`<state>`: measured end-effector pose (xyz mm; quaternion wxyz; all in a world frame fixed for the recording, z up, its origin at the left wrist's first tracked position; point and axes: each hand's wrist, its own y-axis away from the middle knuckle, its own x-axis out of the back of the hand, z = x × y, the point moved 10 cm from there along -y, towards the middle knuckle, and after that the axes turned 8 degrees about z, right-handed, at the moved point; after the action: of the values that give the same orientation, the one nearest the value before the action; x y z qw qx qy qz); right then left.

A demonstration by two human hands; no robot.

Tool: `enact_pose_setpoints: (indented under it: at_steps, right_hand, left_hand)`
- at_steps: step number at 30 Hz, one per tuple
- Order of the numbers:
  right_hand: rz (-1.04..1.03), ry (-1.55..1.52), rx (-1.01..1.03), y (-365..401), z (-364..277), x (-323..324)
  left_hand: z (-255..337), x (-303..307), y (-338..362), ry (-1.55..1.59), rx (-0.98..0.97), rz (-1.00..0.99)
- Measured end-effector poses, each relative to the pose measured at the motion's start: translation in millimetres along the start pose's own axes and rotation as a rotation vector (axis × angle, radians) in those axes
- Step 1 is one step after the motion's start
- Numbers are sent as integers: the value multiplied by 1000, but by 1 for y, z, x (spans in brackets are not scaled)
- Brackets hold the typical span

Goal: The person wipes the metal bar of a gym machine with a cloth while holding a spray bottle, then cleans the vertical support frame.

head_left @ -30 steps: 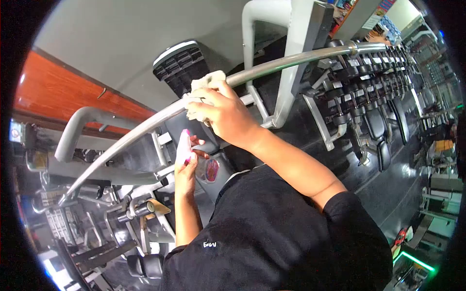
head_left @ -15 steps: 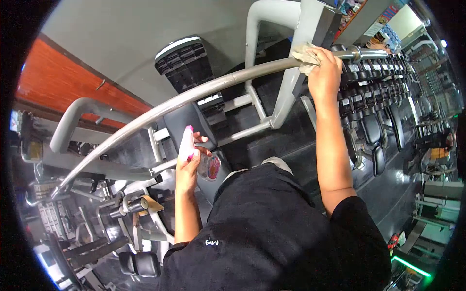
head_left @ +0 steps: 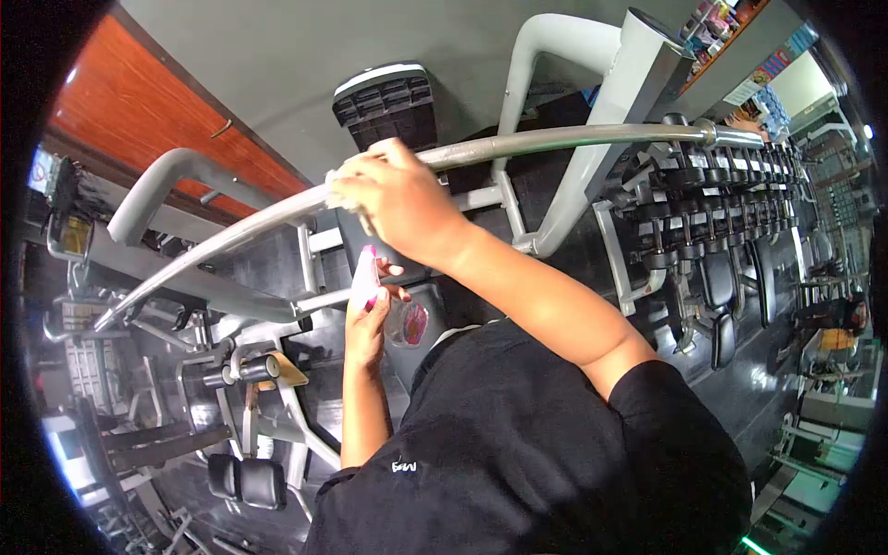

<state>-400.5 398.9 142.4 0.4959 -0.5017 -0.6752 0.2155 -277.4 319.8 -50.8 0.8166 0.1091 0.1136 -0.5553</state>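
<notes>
A long metal barbell (head_left: 555,137) stretches across the view, looking curved through the lens. My right hand (head_left: 393,199) is closed over a light-coloured cloth (head_left: 339,192) pressed against the bar, left of its middle. Motion blurs these fingers a little. Below it, my left hand (head_left: 368,314) grips a spray bottle (head_left: 407,324) by its neck. The bottle has a white and pink trigger head and a clear body with a pink label. It is apart from the bar.
Grey rack uprights (head_left: 610,120) stand behind the bar, with a padded bench (head_left: 416,301) beneath. A dumbbell rack (head_left: 712,194) is at the right. Weight machines (head_left: 245,370) fill the lower left, and an orange wooden panel (head_left: 176,111) lines the wall.
My right hand has slid the cloth leftward along the bar, from near its right end to left of the middle. The left hand still holds the spray bottle; the view has shifted slightly.
</notes>
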Motion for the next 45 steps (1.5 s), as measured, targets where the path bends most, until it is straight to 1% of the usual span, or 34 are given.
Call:
enact_pose_setpoints:
  at_steps: [2,5,7,11,13,15,17,19,20,21,23,24,25,26,27,28,29,30,31,32,33,35,37,39,40,41,43,45]
  right_hand:
    - [-35,7,48,-3,-8,-7]
    - [-32,-7,36,1,3,13]
    - [-103,47,-52,6,25,31]
    - [-16,287,-125,13,68,106]
    - [-14,444,-253,26,105,152]
    - [66,576,-349,42,131,203]
    - [130,665,-457,54,148,238]
    - [207,737,-485,58,157,246]
    - [178,869,-414,57,154,238]
    - [150,912,-344,48,138,218]
    - [115,897,-289,33,117,175]
    - [61,777,-278,27,111,151]
    - [46,712,-314,19,96,126]
    - [-4,644,-267,10,79,98]
    - [11,582,-141,6,60,72]
    - [29,502,-83,-1,38,48]
    - [-17,384,-181,-6,20,27]
    - [-50,300,-105,-9,5,2]
    - [21,224,-40,-8,-8,-17]
    - [29,179,50,-12,-25,-29]
    - [19,134,85,-14,-32,-39]
    - [-23,-16,49,-16,-33,-38]
    - [-49,-269,-47,-15,-22,-20]
    - [-61,-345,-94,4,-8,-1]
    - [-9,-397,-126,16,-1,9]
    - [-4,-453,-172,30,8,14]
    - [140,-696,-448,73,37,13]
    - [181,-790,-723,111,57,6]
  left_hand:
    - [-5,3,-2,7,6,-14]
    - [-3,0,-6,-14,18,-48]
    - [2,-4,-9,-23,17,-61]
    - [4,-3,-15,-4,13,-64]
    - [7,-1,-16,5,-8,-54]
    - [4,6,-15,20,-2,-37]
    - [3,12,-12,35,-3,8]
    - [0,18,-7,51,-1,9]
    - [-1,21,-6,56,-1,8]
    - [-2,25,-4,68,0,17]
    - [-4,30,0,84,2,35]
    - [0,31,1,100,-14,63]
    - [1,33,2,96,-14,63]
    - [1,35,3,91,-11,62]
    - [1,36,5,85,-6,58]
    - [4,38,6,81,-8,81]
    - [7,38,6,69,-18,79]
    - [8,39,5,58,-26,74]
    - [9,39,5,46,-34,67]
    - [5,42,6,26,-13,94]
    - [4,43,6,29,-15,96]
    - [1,44,3,40,-26,94]
    - [1,47,-1,52,-17,105]
    - [-1,53,3,52,-13,123]
    - [-7,59,3,53,15,114]
    - [-7,64,3,42,2,129]
    - [-6,70,6,63,-6,143]
    - [-10,79,7,58,2,164]
